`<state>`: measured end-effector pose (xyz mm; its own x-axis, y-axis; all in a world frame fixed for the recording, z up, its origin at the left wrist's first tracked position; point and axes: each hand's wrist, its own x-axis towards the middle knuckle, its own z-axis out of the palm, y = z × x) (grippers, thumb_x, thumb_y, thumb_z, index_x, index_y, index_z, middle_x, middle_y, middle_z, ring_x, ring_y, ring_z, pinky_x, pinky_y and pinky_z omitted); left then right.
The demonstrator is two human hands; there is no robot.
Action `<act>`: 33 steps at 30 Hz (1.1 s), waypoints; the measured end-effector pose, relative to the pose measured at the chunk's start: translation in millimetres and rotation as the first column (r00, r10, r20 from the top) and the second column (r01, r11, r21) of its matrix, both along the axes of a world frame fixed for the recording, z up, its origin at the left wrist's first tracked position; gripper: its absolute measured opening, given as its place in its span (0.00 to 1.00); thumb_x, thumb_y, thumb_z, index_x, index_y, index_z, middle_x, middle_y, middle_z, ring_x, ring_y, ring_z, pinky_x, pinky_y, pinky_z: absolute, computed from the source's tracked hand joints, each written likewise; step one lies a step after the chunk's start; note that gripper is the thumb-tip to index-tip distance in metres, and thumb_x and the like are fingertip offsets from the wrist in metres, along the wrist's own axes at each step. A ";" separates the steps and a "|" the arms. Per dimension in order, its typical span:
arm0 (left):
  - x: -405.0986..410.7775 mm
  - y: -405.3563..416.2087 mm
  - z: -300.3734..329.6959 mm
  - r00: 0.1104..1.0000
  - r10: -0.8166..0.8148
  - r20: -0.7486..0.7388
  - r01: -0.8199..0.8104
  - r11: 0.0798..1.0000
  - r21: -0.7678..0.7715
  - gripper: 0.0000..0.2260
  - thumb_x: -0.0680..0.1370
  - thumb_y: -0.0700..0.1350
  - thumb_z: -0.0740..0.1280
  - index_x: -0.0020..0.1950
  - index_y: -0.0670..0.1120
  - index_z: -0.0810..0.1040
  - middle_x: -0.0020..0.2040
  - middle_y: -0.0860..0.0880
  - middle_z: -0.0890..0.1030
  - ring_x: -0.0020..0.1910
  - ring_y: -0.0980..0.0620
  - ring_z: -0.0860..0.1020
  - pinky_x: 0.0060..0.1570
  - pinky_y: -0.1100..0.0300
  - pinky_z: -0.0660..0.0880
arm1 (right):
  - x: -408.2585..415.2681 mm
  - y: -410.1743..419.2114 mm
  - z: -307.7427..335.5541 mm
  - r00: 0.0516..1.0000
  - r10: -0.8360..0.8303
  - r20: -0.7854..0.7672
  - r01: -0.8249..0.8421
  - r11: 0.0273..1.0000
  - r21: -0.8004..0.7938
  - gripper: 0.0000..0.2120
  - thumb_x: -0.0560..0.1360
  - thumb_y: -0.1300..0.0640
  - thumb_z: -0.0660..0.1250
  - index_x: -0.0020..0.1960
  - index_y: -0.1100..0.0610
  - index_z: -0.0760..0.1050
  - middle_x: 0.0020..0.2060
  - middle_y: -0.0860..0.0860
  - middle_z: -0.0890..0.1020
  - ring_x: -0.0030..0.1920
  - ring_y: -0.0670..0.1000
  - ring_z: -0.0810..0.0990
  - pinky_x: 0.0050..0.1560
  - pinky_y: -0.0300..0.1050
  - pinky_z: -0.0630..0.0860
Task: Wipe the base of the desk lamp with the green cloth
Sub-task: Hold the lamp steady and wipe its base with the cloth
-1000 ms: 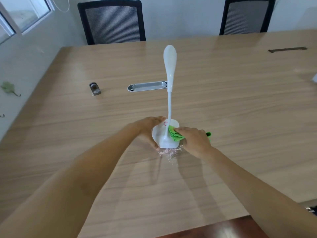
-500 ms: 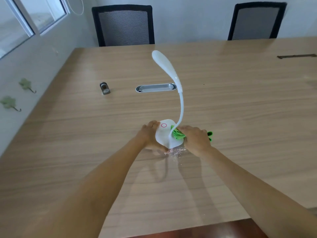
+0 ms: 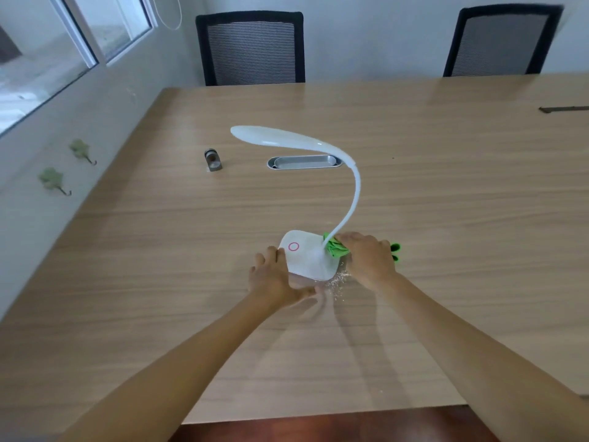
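Observation:
A white desk lamp stands mid-table; its square base bears a pink ring, and a bent neck carries the head off to the left. My left hand grips the base's near left edge, tilting it slightly. My right hand presses the bunched green cloth against the base's right side, beside the foot of the neck. Part of the cloth sticks out behind that hand; the rest is hidden under it.
White crumbs lie on the wooden table by the base's near right corner. Farther back are a small metal cylinder and an oval metal cable slot. Two black chairs stand beyond the far edge, a wall at left.
The lamp has turned, so its head now points left instead of away from me. My left hand slid to the base's near left edge. The cloth stays on the right side.

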<state>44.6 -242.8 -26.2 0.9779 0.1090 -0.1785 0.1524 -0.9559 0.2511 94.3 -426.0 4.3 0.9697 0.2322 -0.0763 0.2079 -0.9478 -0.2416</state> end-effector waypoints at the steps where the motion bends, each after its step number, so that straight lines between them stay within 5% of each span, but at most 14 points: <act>1: -0.7 3.1 -0.5 1.000 -0.016 0.018 0.016 1.000 -0.004 0.48 0.60 0.74 0.66 0.70 0.46 0.61 0.67 0.49 0.65 0.64 0.45 0.65 0.61 0.51 0.69 | 0.0 -0.9 -0.3 1.000 -0.017 0.008 0.017 1.000 -0.002 0.27 0.72 0.62 0.59 0.69 0.46 0.66 0.69 0.46 0.72 0.63 0.56 0.74 0.60 0.54 0.67; 5: 23.5 17.8 7.2 0.989 -0.130 0.069 0.137 0.986 -0.097 0.48 0.60 0.67 0.73 0.72 0.46 0.61 0.69 0.49 0.66 0.68 0.47 0.64 0.66 0.54 0.67 | -1.3 -3.0 -2.6 0.994 -0.091 0.054 0.094 0.995 -0.042 0.25 0.73 0.61 0.60 0.70 0.50 0.64 0.68 0.50 0.72 0.61 0.59 0.73 0.60 0.55 0.67; 8: 51.5 27.8 19.6 0.944 -0.326 -0.049 0.318 0.939 -0.130 0.58 0.55 0.72 0.65 0.77 0.45 0.51 0.78 0.48 0.55 0.77 0.50 0.54 0.75 0.57 0.53 | 5.7 3.4 -8.3 0.999 -0.035 0.008 0.035 0.999 0.002 0.26 0.73 0.61 0.58 0.70 0.49 0.64 0.70 0.50 0.69 0.62 0.62 0.73 0.61 0.55 0.68; 11: 67.7 35.8 18.0 0.889 -0.432 -0.150 0.419 0.901 -0.107 0.54 0.61 0.69 0.69 0.78 0.47 0.49 0.79 0.51 0.49 0.78 0.52 0.50 0.77 0.57 0.49 | 10.6 8.7 -13.9 0.991 0.070 -0.111 -0.063 0.996 0.066 0.30 0.71 0.62 0.56 0.71 0.45 0.61 0.69 0.48 0.71 0.61 0.62 0.71 0.59 0.53 0.71; 21: 72.3 38.9 3.3 0.873 -0.450 -0.190 0.436 0.893 -0.112 0.48 0.68 0.63 0.70 0.78 0.51 0.46 0.79 0.56 0.47 0.78 0.55 0.49 0.76 0.57 0.51 | -27.0 -21.9 -2.6 0.959 0.252 -0.131 -0.262 0.963 -0.065 0.33 0.71 0.69 0.57 0.72 0.45 0.61 0.73 0.43 0.65 0.48 0.52 0.59 0.58 0.48 0.66; 27: 73.9 38.9 2.2 0.875 -0.444 -0.193 0.431 0.896 -0.106 0.49 0.67 0.65 0.70 0.78 0.52 0.46 0.79 0.55 0.47 0.78 0.55 0.50 0.76 0.57 0.52 | -3.5 -12.5 2.5 0.996 0.089 -0.022 -0.088 0.995 0.044 0.29 0.72 0.69 0.59 0.71 0.52 0.66 0.70 0.47 0.71 0.56 0.58 0.69 0.61 0.50 0.69; 33: 72.7 38.4 3.7 0.878 -0.435 -0.201 0.421 0.901 -0.107 0.49 0.67 0.64 0.70 0.78 0.51 0.45 0.79 0.55 0.46 0.78 0.54 0.50 0.77 0.56 0.52 | -37.3 -13.3 -9.8 0.976 0.199 -0.086 -0.199 0.980 0.001 0.29 0.72 0.67 0.60 0.71 0.49 0.65 0.71 0.44 0.68 0.47 0.52 0.60 0.58 0.48 0.69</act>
<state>117.4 -204.4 -22.5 0.8640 -0.3284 -0.3816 -0.2119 -0.9247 0.3162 57.0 -439.3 -5.5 0.8940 0.4189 -0.1591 0.3716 -0.8915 -0.2592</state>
